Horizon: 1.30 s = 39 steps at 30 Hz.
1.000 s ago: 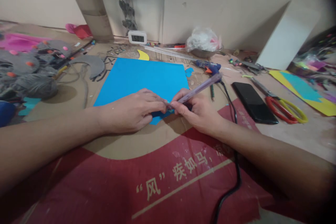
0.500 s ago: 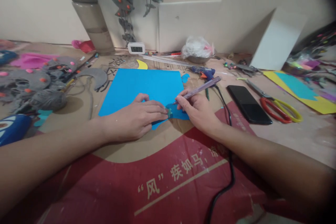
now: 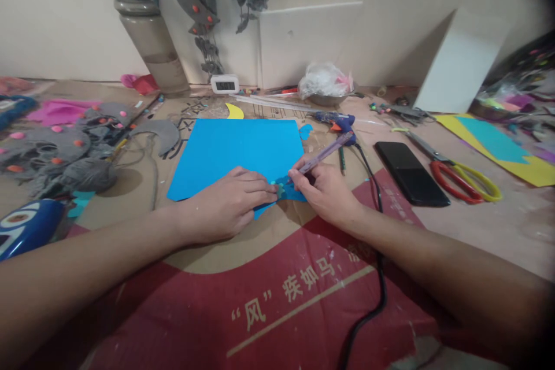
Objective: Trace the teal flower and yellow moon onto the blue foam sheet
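Cardbd base; blue sheet under flattened L hand; R hand at its edge, pinching pen.

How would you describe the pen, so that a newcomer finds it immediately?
Find the big bright-blue sheet on the cardboard. Near its near right corner, the right hand grips the pen. It is pale purple and slants upward, unlike the dark green pencil lying beyond.

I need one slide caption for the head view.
Left hand rests on blue paper; right hand holds a purple pen.
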### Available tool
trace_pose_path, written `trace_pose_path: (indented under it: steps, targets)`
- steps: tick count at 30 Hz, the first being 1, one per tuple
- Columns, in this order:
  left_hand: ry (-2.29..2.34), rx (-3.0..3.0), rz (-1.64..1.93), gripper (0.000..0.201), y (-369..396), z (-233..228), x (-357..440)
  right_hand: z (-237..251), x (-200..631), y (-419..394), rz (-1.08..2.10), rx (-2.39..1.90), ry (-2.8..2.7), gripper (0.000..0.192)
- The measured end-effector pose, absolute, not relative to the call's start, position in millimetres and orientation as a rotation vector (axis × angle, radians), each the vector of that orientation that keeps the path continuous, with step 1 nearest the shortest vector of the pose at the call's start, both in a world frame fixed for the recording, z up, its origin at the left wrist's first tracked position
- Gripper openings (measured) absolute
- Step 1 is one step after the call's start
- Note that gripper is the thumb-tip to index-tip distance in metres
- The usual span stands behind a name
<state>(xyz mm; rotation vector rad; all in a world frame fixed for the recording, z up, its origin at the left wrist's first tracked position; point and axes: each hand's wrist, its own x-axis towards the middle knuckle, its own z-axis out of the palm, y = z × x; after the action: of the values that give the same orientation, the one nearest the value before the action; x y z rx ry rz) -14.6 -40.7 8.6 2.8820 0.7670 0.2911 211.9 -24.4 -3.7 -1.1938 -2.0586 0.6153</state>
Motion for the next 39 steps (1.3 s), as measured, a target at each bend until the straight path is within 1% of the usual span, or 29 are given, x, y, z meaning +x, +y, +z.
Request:
trace_pose_path:
  steps: [8,22,32,39]
  targets:
    - [0.743,2.874,0.339,0.047,-39.6,4.7,-18.2,-5.3,212.3,-24.1,0.624,-1.146,-2.092,0.028]
    - [0.737,2.88,0.323,0.045,-38.8,5.1,-18.0,-3.4,210.3,-24.0,0.639,-1.199,-2.151,0.03]
    - [0.719,2.896,0.362,0.044,-39.0,4.1,-18.1,-3.0,210.5,-24.5,0.61,-1.212,-2.166,0.027]
    - [0.721,2.901,0.37,0.044,-38.5,1.9,-18.6,-3.2,210.2,-24.7,0.581,-1.232,-2.19,0.029]
